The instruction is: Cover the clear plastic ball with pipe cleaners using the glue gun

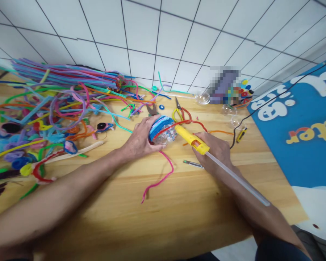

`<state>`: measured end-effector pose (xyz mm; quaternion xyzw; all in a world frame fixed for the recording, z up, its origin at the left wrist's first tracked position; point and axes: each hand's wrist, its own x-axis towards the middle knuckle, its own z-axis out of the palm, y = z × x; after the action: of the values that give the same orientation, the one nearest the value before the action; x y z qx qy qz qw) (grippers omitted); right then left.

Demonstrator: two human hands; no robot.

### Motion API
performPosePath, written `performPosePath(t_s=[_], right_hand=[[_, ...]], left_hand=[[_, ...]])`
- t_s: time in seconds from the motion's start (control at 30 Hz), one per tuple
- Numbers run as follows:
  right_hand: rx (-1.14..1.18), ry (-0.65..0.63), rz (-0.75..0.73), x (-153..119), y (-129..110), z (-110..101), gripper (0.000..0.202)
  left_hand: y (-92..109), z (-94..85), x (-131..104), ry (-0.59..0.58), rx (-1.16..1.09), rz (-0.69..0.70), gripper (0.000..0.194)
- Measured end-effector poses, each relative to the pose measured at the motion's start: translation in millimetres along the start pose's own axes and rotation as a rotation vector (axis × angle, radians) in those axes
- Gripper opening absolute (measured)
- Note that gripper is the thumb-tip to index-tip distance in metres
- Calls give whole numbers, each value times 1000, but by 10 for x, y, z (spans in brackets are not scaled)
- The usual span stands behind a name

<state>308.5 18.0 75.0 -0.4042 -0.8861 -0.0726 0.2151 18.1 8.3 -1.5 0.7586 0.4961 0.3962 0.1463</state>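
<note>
Glue gun [191, 139] sits in my curled right hand [218, 150]; my left hand [142, 135] cups the striped ball [158, 127]; best to hold the ball still, tip [177, 128] close by the red strip [167, 127]; I can't quite see if they touch.

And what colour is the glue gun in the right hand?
The glue gun is mostly bright yellow; look in the head view.

Bright, diffuse light covers the worktop [119, 221], dimming toward its near edge, with faint shadows and small glints on the ball [167, 139], while wide-angle distortion stretches the tiles [142, 27] and blocky pixels [223, 86] hide a patch by the far right corner.
</note>
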Motion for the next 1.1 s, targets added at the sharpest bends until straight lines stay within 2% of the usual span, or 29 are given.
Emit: performPosePath(t_s=[0.13,0.37,0.77,0.93,1.1], right_hand=[[43,7,-36,-9,-41,-9,25],[111,93,-136,-34,-74,34,20],[136,109,-191,-116,-167,201,32],[146,138,-218,-80,-188,182,37],[111,110,-218,-54,-172,112,27]], left_hand=[[4,-5,-1,6,-2,10,105],[6,-5,2,-9,5,3,105],[-27,15,-6,17,-9,28,105],[-28,18,4,19,-16,26,106],[-2,12,13,17,-15,-3,103]])
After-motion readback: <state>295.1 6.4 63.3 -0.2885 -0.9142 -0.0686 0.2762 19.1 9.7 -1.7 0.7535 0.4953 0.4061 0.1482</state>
